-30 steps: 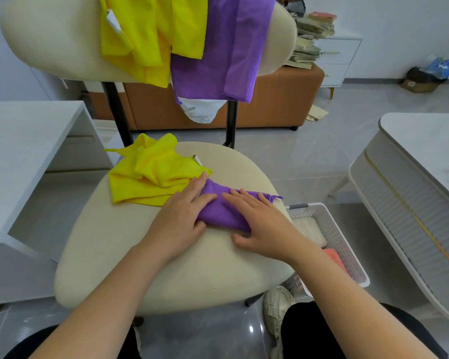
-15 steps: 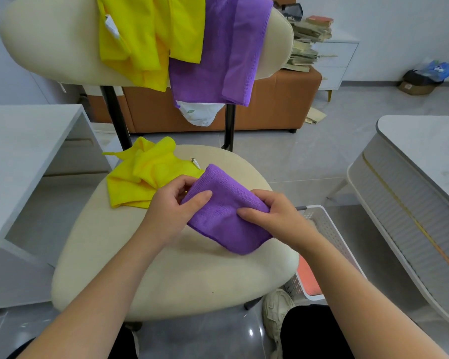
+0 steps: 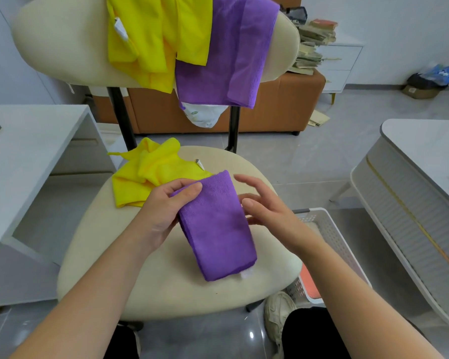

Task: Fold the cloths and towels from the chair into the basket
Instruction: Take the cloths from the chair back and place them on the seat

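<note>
One cloth [image 3: 216, 230] in left hand [image 3: 162, 212], right [image 3: 268, 212] perhaps clear.

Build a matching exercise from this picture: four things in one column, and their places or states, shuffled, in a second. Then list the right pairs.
Column A
1. folded purple cloth
2. crumpled yellow cloth
3. large purple towel
4. basket

Column B
a. stands on the floor to the right of the chair
b. draped over the chair backrest
c. held in the grip of the left hand
d. lies loose on the chair seat

Pairs: 1-c, 2-d, 3-b, 4-a
</note>
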